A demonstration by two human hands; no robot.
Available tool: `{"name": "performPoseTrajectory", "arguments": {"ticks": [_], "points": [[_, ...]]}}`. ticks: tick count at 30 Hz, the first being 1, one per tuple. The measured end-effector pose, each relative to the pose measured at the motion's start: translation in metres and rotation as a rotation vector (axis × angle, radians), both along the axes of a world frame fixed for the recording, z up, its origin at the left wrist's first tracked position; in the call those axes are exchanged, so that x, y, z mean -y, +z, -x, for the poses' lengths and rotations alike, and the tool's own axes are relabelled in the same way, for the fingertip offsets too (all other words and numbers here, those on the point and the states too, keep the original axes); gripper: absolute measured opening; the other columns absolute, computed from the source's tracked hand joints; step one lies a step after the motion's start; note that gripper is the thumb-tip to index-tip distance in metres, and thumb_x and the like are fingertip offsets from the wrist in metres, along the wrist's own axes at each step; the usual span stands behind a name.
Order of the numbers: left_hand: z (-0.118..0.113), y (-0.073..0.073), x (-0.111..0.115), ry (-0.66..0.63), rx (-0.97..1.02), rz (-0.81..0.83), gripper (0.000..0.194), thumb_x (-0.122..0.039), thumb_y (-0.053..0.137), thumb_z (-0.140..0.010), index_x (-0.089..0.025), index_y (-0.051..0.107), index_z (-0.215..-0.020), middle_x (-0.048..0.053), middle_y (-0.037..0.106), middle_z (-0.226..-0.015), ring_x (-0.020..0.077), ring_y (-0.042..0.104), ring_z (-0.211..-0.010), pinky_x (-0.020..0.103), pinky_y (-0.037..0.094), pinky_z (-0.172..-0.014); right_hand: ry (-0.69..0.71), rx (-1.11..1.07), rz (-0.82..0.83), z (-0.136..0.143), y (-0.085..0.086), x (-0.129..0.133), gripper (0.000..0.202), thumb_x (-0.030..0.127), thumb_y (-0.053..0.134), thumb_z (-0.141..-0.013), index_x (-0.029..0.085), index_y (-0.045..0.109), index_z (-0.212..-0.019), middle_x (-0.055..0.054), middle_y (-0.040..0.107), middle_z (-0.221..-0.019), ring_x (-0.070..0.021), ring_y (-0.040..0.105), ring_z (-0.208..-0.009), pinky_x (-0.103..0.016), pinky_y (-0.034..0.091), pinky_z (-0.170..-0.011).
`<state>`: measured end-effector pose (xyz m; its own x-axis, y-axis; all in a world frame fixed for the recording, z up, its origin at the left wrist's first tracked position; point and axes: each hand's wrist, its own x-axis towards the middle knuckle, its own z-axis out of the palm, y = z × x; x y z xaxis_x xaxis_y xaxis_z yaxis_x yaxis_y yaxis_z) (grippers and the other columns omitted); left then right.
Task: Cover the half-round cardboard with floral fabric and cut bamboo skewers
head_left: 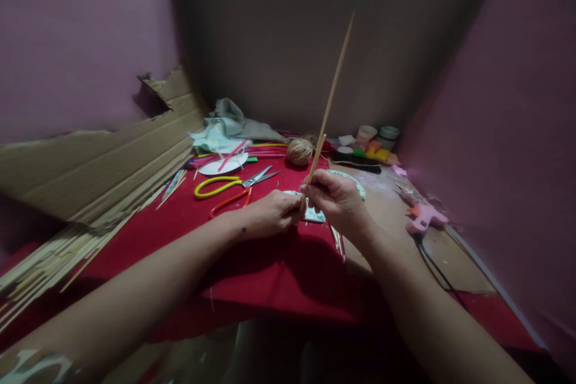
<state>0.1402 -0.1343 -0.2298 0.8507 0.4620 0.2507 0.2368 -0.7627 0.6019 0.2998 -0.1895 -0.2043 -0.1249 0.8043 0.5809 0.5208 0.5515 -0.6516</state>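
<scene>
Two thin wooden sticks rise from between my hands: a long stick (336, 75) tilted up to the right and a shorter one (317, 156) close against it. My right hand (336, 197) pinches them near their lower part. Just to its left, my left hand (275, 213) is closed around the lower ends, partly hiding them. Behind my hands lies a light patterned cloth-like piece (315, 215) on the red cloth (252, 270). Scissors (247, 183) with one yellow and one red-orange handle lie spread beyond my left hand.
Many loose wooden sticks (67, 252) lie at left beside a cardboard sheet (148, 156). At the back are a twine ball (299, 152), a white disc (224, 164), pale fabric (222, 126) and small tubs (366, 134). A pink glue gun (427, 216) with a black cord lies right.
</scene>
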Motion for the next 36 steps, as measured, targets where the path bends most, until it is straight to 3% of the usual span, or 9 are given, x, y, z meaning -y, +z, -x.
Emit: {"name": "performPoseTrajectory", "arguments": {"ticks": [8, 17, 26, 36], "points": [[0.001, -0.001, 0.0, 0.008, -0.034, 0.106, 0.012, -0.014, 0.045, -0.083, -0.019, 0.045, -0.072, -0.004, 0.053, -0.056, 0.0097, 0.049, -0.051, 0.02, 0.035, -0.053, -0.015, -0.228, -0.054, 0.007, 0.012, -0.001, 0.011, 0.024, 0.057, -0.082, 0.017, 0.064, -0.086, 0.002, 0.057, -0.064, -0.0088, 0.048, -0.055, -0.021, 0.039, -0.052], [0.001, -0.003, 0.0, 0.006, -0.035, 0.106, 0.012, -0.014, 0.044, -0.083, -0.019, 0.044, -0.072, -0.004, 0.051, -0.058, 0.0096, 0.047, -0.052, 0.019, 0.034, -0.052, -0.028, -0.34, -0.089, 0.013, 0.018, -0.002, 0.012, 0.025, 0.059, -0.081, 0.017, 0.066, -0.086, 0.001, 0.057, -0.065, -0.0086, 0.049, -0.055, -0.021, 0.042, -0.051], [-0.001, -0.003, -0.002, 0.001, -0.056, 0.093, 0.012, -0.014, 0.043, -0.083, -0.018, 0.043, -0.072, -0.004, 0.047, -0.06, 0.0092, 0.044, -0.053, 0.019, 0.034, -0.053, 0.059, -0.557, -0.033, 0.015, 0.025, -0.006, 0.015, 0.027, 0.065, -0.078, 0.017, 0.07, -0.089, 0.001, 0.061, -0.065, -0.0066, 0.047, -0.049, -0.02, 0.039, -0.045], [0.0, -0.001, 0.0, 0.004, -0.085, 0.106, 0.013, -0.015, 0.042, -0.085, -0.019, 0.04, -0.073, -0.005, 0.047, -0.058, 0.0092, 0.045, -0.052, 0.019, 0.034, -0.051, 0.094, -0.524, -0.041, 0.016, 0.028, -0.001, 0.01, 0.022, 0.059, -0.082, 0.018, 0.068, -0.084, 0.002, 0.058, -0.064, -0.0059, 0.046, -0.052, -0.02, 0.038, -0.049]]}}
